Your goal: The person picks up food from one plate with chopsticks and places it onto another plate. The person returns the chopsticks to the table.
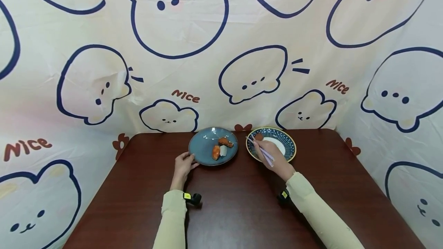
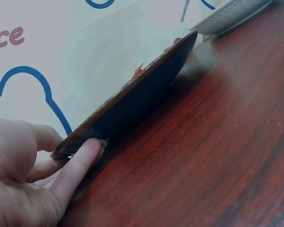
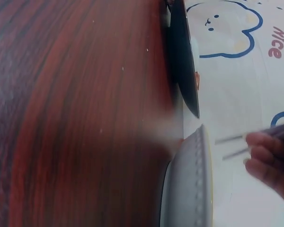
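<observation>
My left hand grips the near-left rim of a blue-grey plate, thumb on top and fingers underneath, as the left wrist view shows. On that plate lie an orange piece of food, a small white piece and a browned piece like a drumstick. Over a blue-patterned bowl with a yellow rim, my right hand holds pale purple chopsticks. A round brown piece shows at the bowl's left side, close to the chopsticks; whether they touch it I cannot tell.
Both dishes stand at the far edge of a dark reddish-brown table, a narrow gap between them. Right behind that edge hangs a cream cloth printed with bear outlines. Small cameras are strapped to both wrists.
</observation>
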A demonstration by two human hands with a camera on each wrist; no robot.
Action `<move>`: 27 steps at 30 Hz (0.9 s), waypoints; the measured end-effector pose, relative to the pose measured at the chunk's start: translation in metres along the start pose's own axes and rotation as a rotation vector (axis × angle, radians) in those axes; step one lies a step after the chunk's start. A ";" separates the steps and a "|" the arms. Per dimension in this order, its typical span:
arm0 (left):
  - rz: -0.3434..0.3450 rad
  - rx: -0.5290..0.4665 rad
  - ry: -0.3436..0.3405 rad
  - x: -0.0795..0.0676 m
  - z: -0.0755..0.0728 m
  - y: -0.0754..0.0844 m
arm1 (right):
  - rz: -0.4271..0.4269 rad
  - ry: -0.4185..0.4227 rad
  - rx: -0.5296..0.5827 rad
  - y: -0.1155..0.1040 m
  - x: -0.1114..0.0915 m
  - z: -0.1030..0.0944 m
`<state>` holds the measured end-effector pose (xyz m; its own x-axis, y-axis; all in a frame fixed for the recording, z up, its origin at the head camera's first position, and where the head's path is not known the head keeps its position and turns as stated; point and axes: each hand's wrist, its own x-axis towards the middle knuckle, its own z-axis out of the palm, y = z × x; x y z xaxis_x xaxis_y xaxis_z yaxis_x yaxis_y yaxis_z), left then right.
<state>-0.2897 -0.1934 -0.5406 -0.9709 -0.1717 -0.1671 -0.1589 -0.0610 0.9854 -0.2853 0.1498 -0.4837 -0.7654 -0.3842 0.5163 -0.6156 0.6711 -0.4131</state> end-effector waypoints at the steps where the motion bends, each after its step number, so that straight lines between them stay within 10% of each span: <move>1: 0.000 0.001 0.000 0.001 0.000 0.000 | 0.008 0.027 -0.024 0.002 0.000 0.000; 13: 0.002 -0.004 -0.004 0.002 0.000 0.000 | 0.091 0.173 0.066 0.029 -0.005 0.004; 27: 0.007 -0.010 0.002 0.000 -0.002 -0.004 | 0.392 0.061 0.272 0.044 -0.006 -0.006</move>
<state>-0.2888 -0.1950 -0.5443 -0.9716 -0.1741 -0.1604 -0.1504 -0.0693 0.9862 -0.3065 0.1849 -0.5005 -0.9423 -0.0921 0.3218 -0.3156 0.5647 -0.7625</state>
